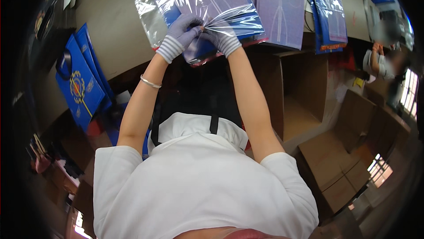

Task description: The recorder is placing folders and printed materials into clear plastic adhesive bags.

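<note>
Both my hands wear grey knit gloves and meet at the near edge of a clear plastic bag that holds a blue folder. My left hand pinches the bag's opening, its fingers closed on the film. Touching it from the right, my right hand grips the same edge of the bag. The bag lies on the table in front of me, and a red strip shows along its lower edge. A thin bracelet sits on my left wrist.
More bagged blue folders and a purple sheet lie on the table to the right. Blue folders with a gold emblem stand at the left. Open cardboard boxes sit at the right. Another person works far right.
</note>
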A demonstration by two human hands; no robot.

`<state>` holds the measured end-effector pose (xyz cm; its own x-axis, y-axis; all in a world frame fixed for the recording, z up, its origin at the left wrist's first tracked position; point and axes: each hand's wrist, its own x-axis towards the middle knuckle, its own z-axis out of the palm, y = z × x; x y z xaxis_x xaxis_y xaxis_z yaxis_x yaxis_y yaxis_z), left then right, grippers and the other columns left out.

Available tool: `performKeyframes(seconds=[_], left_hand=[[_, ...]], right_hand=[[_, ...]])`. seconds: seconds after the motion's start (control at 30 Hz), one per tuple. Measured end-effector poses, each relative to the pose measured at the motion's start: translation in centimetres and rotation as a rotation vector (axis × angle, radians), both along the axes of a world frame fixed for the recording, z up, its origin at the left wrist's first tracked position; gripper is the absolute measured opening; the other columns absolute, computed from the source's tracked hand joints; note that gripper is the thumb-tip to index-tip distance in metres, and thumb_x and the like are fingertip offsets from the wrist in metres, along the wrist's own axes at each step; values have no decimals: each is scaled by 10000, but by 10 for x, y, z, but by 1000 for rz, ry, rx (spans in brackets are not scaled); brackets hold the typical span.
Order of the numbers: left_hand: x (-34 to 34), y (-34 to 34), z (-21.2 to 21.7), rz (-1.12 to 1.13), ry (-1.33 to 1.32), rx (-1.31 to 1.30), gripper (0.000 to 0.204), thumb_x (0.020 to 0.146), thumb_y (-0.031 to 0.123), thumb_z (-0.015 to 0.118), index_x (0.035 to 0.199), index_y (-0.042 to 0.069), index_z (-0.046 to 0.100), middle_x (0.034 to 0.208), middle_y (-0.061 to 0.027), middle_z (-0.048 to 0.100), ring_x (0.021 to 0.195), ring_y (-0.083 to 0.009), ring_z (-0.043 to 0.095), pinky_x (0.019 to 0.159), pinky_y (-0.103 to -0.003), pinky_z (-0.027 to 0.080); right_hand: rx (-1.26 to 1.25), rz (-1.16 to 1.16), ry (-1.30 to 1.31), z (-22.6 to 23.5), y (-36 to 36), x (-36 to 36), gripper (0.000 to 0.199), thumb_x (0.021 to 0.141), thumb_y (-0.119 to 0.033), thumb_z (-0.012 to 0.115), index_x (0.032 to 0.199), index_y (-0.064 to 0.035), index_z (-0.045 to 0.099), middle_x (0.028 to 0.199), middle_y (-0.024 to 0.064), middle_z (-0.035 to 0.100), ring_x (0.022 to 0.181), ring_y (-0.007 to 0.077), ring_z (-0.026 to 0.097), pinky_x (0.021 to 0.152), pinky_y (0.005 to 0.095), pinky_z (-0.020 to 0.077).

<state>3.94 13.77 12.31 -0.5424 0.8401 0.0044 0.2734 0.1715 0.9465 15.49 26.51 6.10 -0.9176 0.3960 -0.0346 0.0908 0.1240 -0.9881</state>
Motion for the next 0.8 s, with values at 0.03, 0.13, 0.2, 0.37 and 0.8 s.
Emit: performKeyframes(seconds=[0.03, 0.13, 0.2, 0.37, 0.8], left_hand=[[-6, -3, -8, 25, -4, -7, 129, 755, 71, 621, 876, 31, 598, 869, -66, 586, 832, -198, 545, 758, -288, 444], [-22, -25, -31, 85, 377, -249, 119, 732, 92, 627, 850, 88, 614, 867, -63, 590, 873, -275, 531, 796, -354, 436], [-20, -23, -30, 93, 367, -244, 122, 725, 100, 636, 844, 86, 613, 866, -63, 587, 873, -273, 528, 795, -348, 436], [-11, -28, -23, 160, 413, -97, 124, 713, 113, 652, 818, 74, 599, 857, -59, 580, 870, -263, 523, 783, -350, 435], [4, -24, -11, 331, 358, -21, 100, 706, 109, 647, 780, 83, 584, 822, -57, 571, 829, -273, 510, 750, -358, 420]], right_hand=[[-377, 82, -36, 0, -1, -7, 276, 860, -233, 541, 1045, -30, 566, 967, 126, 608, 829, 208, 601, 738, 314, 479], [-1003, 116, -297, 18, -25, 8, 354, 891, -256, 502, 1132, 3, 495, 1009, 153, 599, 877, 238, 614, 764, 365, 513], [-943, 54, -427, 7, -25, 42, 376, 895, -242, 498, 1166, 15, 458, 998, 175, 594, 869, 253, 614, 757, 367, 515], [-963, -162, -270, 9, -42, 30, 392, 888, -245, 512, 1162, 28, 451, 982, 209, 582, 830, 265, 618, 711, 366, 525], [-391, -493, -532, 39, -39, 39, 212, 814, -144, 595, 905, 47, 585, 721, 103, 614, 602, 172, 575, 547, 279, 470]])
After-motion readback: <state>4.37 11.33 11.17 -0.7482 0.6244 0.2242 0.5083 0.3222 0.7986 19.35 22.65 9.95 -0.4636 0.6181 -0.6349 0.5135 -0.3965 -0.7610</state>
